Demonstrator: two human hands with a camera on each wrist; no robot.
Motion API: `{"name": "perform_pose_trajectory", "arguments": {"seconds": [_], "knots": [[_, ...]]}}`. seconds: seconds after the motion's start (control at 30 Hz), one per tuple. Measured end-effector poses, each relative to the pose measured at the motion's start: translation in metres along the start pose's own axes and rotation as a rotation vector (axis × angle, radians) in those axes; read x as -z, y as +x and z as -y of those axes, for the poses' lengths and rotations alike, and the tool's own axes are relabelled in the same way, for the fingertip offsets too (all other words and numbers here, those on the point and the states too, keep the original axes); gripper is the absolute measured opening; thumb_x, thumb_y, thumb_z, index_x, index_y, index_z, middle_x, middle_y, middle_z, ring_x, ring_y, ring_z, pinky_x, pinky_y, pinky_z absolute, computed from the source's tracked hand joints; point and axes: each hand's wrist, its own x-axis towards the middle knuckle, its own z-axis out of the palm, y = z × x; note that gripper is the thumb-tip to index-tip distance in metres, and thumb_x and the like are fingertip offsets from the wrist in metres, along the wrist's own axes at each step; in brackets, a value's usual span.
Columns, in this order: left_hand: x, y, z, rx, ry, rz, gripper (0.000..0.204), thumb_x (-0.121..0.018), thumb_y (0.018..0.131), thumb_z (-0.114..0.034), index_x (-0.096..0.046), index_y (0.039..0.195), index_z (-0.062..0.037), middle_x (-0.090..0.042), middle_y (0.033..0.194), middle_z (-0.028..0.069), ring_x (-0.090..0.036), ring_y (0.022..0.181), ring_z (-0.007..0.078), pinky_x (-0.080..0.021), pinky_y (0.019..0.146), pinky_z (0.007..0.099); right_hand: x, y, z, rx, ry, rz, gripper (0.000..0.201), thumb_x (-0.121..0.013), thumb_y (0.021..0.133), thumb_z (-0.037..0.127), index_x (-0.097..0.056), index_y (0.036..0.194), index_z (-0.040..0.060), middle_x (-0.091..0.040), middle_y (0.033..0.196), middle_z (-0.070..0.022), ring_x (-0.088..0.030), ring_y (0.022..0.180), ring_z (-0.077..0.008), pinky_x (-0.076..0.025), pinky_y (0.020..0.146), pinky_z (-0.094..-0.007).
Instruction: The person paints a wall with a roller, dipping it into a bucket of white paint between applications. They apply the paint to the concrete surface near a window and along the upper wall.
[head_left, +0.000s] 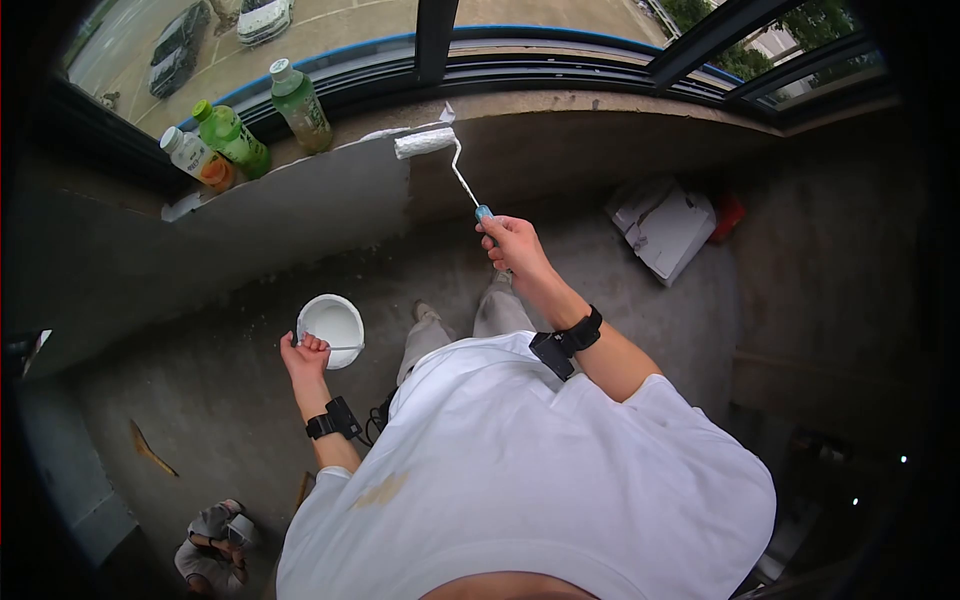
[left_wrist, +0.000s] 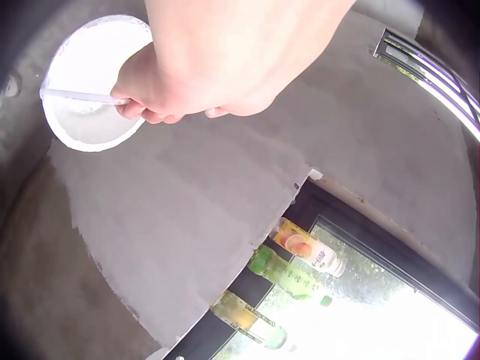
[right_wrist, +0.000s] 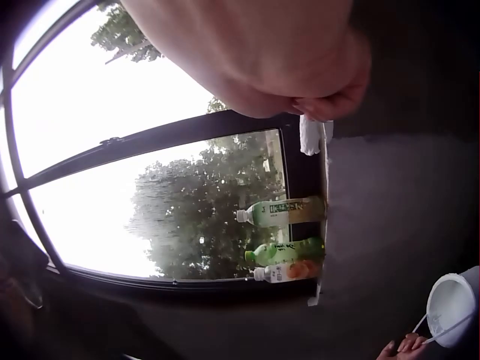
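My right hand (head_left: pixel 522 252) grips the blue handle (head_left: pixel 484 213) of a paint roller (head_left: pixel 425 143). Its white-coated sleeve is at the top of the low wall, just under the window sill (head_left: pixel 560 103); in the right wrist view the sleeve (right_wrist: pixel 308 136) shows past the hand. Lower left, the curled fingers of my left hand (head_left: pixel 306 360) hold the thin handle of a white bucket (head_left: pixel 359 318). White paint shows inside the bucket (left_wrist: pixel 56 71) in the left wrist view. A smooth pale grey coat (head_left: pixel 330 205) covers the wall left of the roller; darker bare wall (head_left: pixel 480 165) lies to the right.
On the sill stand three drink bottles: an orange-labelled one (head_left: pixel 200 160), a green one (head_left: pixel 235 140) and a taller pale green one (head_left: pixel 303 112). A white box (head_left: pixel 665 235) lies on the floor at right. Another person (head_left: pixel 213 550) is low at left, near a wooden piece (head_left: pixel 150 448).
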Motion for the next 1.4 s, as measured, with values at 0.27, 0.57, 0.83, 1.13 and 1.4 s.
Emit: {"name": "perform_pose_trajectory", "arguments": {"seconds": [0.27, 0.57, 0.83, 1.13, 1.4], "knots": [[0.007, 0.003, -0.001, 0.019, -0.002, 0.033, 0.035, -0.054, 0.079, -0.039, -0.035, 0.068, -0.0111, -0.025, 0.057, -0.0016, -0.024, 0.051, 0.0134, -0.022, 0.053, 0.0302, -0.003, 0.008, -0.008, 0.021, 0.008, -0.048, 0.023, -0.055, 0.096, 0.029, -0.058, 0.091, 0.0069, -0.050, 0.068, 0.0044, -0.038, 0.053, -0.0016, -0.027, 0.044, -0.0182], [0.011, -0.006, -0.001, 0.010, -0.016, 0.012, 0.036, -0.053, 0.080, -0.040, -0.033, 0.068, -0.0111, -0.025, 0.058, -0.0014, -0.024, 0.052, 0.0136, -0.022, 0.054, 0.0303, -0.007, 0.020, -0.010, 0.040, 0.051, -0.036, 0.019, -0.055, 0.095, 0.023, -0.057, 0.087, 0.0052, -0.051, 0.067, 0.0018, -0.042, 0.051, -0.0039, -0.030, 0.042, -0.0187], [0.012, -0.019, -0.006, -0.014, 0.008, 0.017, 0.035, -0.053, 0.081, -0.039, -0.035, 0.070, -0.0110, -0.026, 0.058, -0.0013, -0.027, 0.053, 0.0136, -0.023, 0.055, 0.0304, -0.003, 0.024, -0.011, 0.026, 0.048, -0.042, 0.019, -0.055, 0.095, 0.023, -0.057, 0.087, 0.0051, -0.050, 0.067, 0.0016, -0.042, 0.051, -0.0038, -0.030, 0.042, -0.0192], [-0.008, -0.030, -0.013, -0.032, 0.102, 0.028, 0.032, -0.053, 0.081, -0.037, -0.037, 0.070, -0.0112, -0.027, 0.057, -0.0023, -0.026, 0.051, 0.0121, -0.023, 0.053, 0.0289, 0.010, 0.028, 0.001, -0.001, 0.069, 0.032, 0.020, -0.056, 0.095, 0.023, -0.056, 0.086, 0.0050, -0.050, 0.066, 0.0019, -0.040, 0.050, -0.0033, -0.029, 0.041, -0.0189], [-0.024, -0.044, -0.006, -0.042, 0.105, 0.070, 0.031, -0.054, 0.082, -0.035, -0.041, 0.069, -0.0101, -0.025, 0.057, -0.0029, -0.023, 0.051, 0.0120, -0.022, 0.053, 0.0286, 0.011, 0.042, 0.001, -0.058, 0.055, 0.046, 0.021, -0.055, 0.096, 0.023, -0.056, 0.086, 0.0042, -0.051, 0.066, 0.0014, -0.039, 0.048, -0.0033, -0.027, 0.040, -0.0191]]}}
